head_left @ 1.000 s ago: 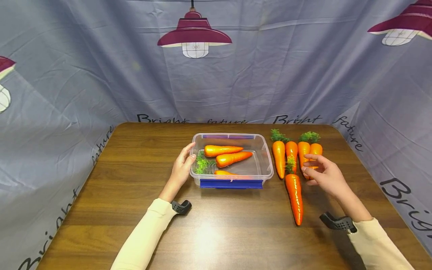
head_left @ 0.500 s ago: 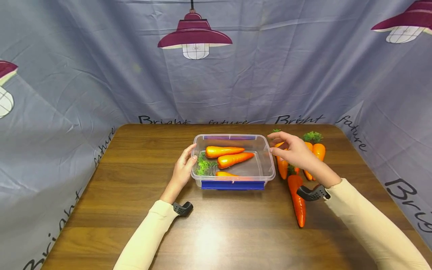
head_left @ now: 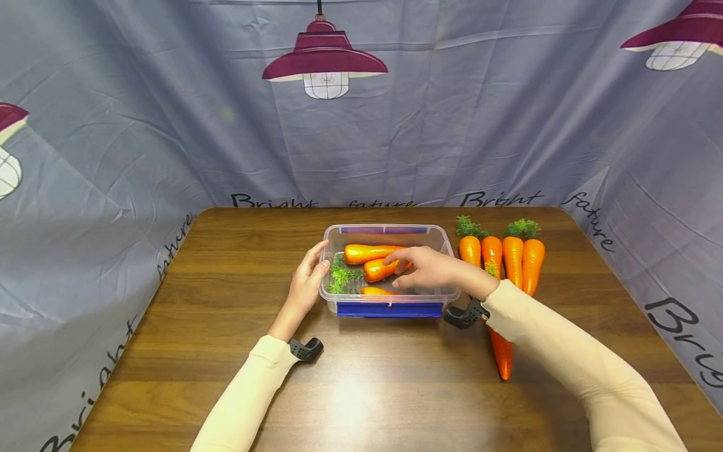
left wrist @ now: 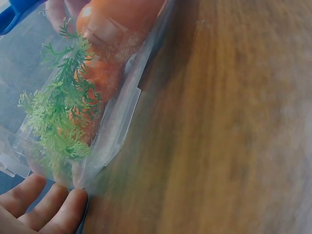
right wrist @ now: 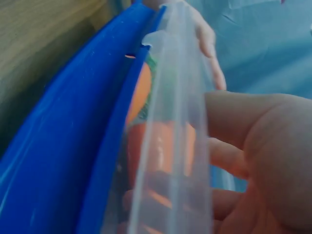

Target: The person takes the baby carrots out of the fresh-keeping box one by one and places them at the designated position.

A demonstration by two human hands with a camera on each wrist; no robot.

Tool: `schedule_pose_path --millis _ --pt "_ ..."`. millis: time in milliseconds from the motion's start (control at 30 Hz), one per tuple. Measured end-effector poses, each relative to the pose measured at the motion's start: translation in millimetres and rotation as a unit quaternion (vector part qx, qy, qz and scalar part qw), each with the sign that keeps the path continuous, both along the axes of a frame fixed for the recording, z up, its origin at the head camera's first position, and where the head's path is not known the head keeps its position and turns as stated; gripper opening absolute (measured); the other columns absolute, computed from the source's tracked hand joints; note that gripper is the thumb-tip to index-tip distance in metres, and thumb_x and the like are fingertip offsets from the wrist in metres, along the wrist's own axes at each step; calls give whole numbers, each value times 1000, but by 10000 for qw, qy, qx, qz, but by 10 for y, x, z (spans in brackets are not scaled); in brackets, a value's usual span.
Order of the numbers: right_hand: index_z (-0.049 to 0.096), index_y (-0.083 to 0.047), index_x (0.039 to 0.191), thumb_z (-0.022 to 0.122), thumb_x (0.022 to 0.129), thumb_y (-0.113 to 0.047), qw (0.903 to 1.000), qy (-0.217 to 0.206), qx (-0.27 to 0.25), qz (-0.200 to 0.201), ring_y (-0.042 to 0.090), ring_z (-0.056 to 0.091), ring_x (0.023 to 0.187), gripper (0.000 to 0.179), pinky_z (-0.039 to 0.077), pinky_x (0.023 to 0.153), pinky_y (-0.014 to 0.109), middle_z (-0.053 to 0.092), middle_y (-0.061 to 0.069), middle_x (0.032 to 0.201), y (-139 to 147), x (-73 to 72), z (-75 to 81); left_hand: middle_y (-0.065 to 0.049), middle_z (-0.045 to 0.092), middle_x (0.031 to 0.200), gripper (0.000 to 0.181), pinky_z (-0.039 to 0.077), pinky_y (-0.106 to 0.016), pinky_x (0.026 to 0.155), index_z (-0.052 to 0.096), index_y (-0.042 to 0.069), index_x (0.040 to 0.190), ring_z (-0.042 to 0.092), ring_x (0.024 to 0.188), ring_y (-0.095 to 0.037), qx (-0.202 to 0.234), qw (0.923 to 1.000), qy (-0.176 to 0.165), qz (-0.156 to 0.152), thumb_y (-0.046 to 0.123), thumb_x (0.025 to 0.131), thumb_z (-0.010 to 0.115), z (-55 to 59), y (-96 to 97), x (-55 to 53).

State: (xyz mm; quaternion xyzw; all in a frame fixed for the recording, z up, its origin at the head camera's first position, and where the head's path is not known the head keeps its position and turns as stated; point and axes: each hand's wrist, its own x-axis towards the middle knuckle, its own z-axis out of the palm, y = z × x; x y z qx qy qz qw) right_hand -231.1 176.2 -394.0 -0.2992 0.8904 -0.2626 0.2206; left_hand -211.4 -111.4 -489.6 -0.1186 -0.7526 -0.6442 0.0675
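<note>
A clear plastic box with blue clips stands on the table, several carrots inside. My left hand rests against its left end; in the left wrist view the fingertips touch the clear wall beside green carrot leaves. My right hand reaches over the box's right side, fingers and thumb spread apart over the middle carrot. Behind it lies another carrot, and a third carrot shows at the front wall. In the right wrist view the rim hides part of the fingers.
Right of the box, several carrots lie side by side, leaves toward the back. A longer carrot points toward the front, partly under the right sleeve. The wooden table ends at a grey printed curtain.
My right hand has moved left from above the carrots on the table, across the box's right rim, to over the carrots inside. My left hand keeps its place at the box.
</note>
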Motion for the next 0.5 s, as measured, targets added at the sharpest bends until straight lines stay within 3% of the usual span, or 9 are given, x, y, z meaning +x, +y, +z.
schedule_pose_path --millis 267,367,500 --pt "61 -3 136 70 91 -13 9940 -96 372 1019 17 71 100 48 56 90 29 75 9 110 -240 -97 -154 -30 52 147 48 48 -40 105 45 5 151 56 130 -44 -27 10000 35 -10 8 103 48 -4 0 -3" --pt "61 -1 135 71 91 -14 9915 -144 473 1207 14 69 96 47 54 89 26 73 10 111 -295 -124 -184 -31 52 147 48 48 -40 105 45 4 151 55 129 -45 10 10000 49 -15 7 103 47 -1 2 -4" --pt "61 -2 135 71 90 -13 9900 -373 641 1199 11 62 91 48 50 85 24 70 8 103 -354 -148 -200 -30 49 151 48 46 -50 110 44 3 151 53 133 -45 39 10000 47 -50 7 103 47 0 -2 2"
